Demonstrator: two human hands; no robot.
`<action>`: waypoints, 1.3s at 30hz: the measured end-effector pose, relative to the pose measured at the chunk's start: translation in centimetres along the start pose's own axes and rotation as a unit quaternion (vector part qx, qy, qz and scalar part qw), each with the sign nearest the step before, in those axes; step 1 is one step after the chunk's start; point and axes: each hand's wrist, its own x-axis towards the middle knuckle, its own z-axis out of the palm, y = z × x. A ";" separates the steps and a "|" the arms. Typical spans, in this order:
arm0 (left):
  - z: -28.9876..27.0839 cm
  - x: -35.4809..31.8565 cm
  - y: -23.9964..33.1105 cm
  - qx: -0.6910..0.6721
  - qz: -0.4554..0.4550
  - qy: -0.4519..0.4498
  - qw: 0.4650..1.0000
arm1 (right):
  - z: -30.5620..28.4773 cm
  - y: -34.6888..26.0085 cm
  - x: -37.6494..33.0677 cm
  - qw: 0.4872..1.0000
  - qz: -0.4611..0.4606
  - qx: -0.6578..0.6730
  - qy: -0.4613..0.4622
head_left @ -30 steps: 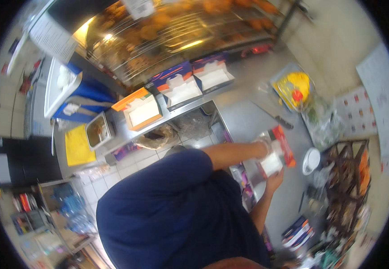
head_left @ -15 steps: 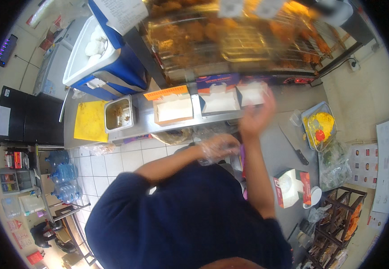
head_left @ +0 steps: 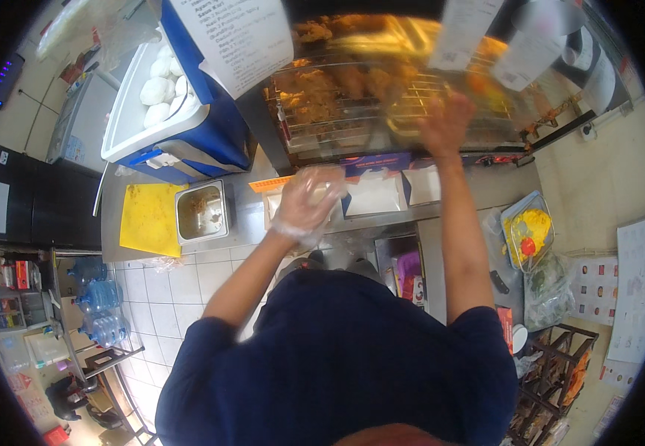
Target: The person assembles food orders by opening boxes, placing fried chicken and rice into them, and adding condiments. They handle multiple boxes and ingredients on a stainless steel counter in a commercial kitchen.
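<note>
My left hand, in a clear plastic glove, hovers over the left open food box, which has an orange lid flap. Its fingers look stretched out and hold nothing that I can make out, though they are blurred. My right hand is bare, raised with fingers spread in front of the lit food warmer, near its wire racks of fried pieces. Below it stand a middle food box with a purple flap and a right food box, both open with white lining. My right forearm passes beside the right box.
On the left are a blue cooler holding white wrapped bundles, a yellow sheet and a steel pan. To the right sit a tray of yellow food and a knife handle. Paper slips hang above.
My right hand has risen from the right box to the warmer's front. My left hand has moved left and forward, from near my body to over the left box.
</note>
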 end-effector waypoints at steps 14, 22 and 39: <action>2.3 1.1 3.6 0.056 -0.043 0.327 0.942 | -1.2 -14.7 6.7 0.975 0.042 0.211 -0.050; 2.3 1.2 2.1 0.084 -0.001 0.352 0.932 | -2.0 -6.7 5.3 0.933 0.151 0.023 -0.326; 7.0 14.8 2.6 0.218 -0.081 0.065 0.970 | -6.5 -2.7 1.9 0.949 0.307 0.044 -0.048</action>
